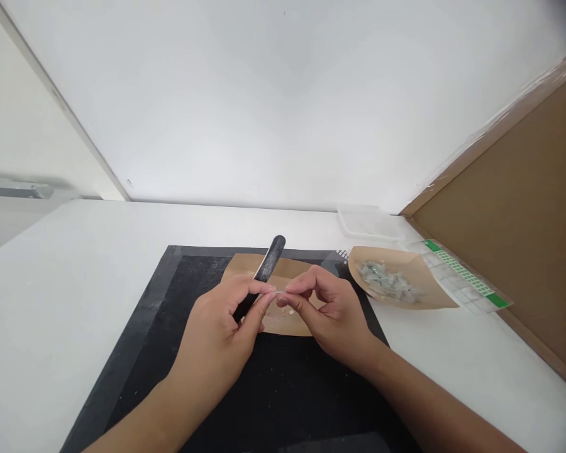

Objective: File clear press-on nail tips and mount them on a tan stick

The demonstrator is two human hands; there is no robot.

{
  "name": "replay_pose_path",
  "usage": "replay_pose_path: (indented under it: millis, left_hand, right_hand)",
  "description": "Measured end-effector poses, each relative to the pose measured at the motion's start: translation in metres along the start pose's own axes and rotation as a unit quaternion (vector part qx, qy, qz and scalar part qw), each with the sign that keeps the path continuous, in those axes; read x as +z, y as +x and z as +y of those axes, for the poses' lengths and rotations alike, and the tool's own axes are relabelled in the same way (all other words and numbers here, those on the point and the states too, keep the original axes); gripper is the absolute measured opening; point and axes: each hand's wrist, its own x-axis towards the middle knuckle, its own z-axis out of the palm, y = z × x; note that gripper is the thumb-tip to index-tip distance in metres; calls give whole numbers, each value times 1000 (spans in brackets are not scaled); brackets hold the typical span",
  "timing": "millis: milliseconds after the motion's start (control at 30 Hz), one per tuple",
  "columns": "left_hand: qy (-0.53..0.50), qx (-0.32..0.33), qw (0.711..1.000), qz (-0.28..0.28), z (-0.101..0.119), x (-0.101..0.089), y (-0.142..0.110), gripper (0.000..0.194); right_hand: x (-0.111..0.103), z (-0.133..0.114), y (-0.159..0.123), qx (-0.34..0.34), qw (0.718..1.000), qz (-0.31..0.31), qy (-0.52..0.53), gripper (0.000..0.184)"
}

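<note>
Right grip (336, 311) at edge of sliver (279, 292)

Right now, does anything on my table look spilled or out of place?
Slightly: a few pale specks lie on the black mat, at lower left, outside the middle brown paper tray. They may be strays, since pale bits lie inside it.

White wall (283, 113) behind a white table (99, 251), soft light.

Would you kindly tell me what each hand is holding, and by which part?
The left hand and right hand pinch opposite ends of a small pale piece; the left also holds a black strip by its lower part.
</note>
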Motion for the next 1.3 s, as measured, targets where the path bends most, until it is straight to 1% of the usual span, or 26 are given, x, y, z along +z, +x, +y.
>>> replay_pose_path:
  millis: [67, 200, 433, 600, 733, 900, 1000, 1100, 1300]
  left_hand:
    - [12, 5, 1000, 4, 0, 1, 0, 19]
    - [8, -21, 1000, -8, 0, 2, -1, 21]
    - [-24, -69, 997, -36, -1, 2, -2, 28]
    - [-23, -104, 993, -51, -1, 1, -2, 32]
    - [-23, -108, 992, -61, 0, 0, 0, 34]
    - [-24, -103, 991, -79, 0, -3, 2, 35]
    - [-33, -108, 989, -93, 0, -3, 2, 37]
    - [-41, -116, 987, -106, 0, -4, 1, 40]
    - [-57, -132, 983, -114, 0, -4, 0, 42]
  right_hand:
    - [0, 0, 0, -11, 1000, 3, -21, 12]
    - [1, 0, 1, -26, 998, 9, -52, 14]
    - [1, -3, 1, -64, 996, 24, -53, 16]
    - [3, -1, 1, -124, 986, 49, -96, 17]
    - [3, 1, 1, -161, 976, 57, -133, 17]
    - [2, 0, 1, -159, 975, 43, -150, 17]
    - [1, -1, 0, -156, 976, 44, -143, 18]
    - [2, -3, 0, -131, 983, 40, -118, 19]
    - [3, -4, -2, -85, 993, 32, -76, 20]
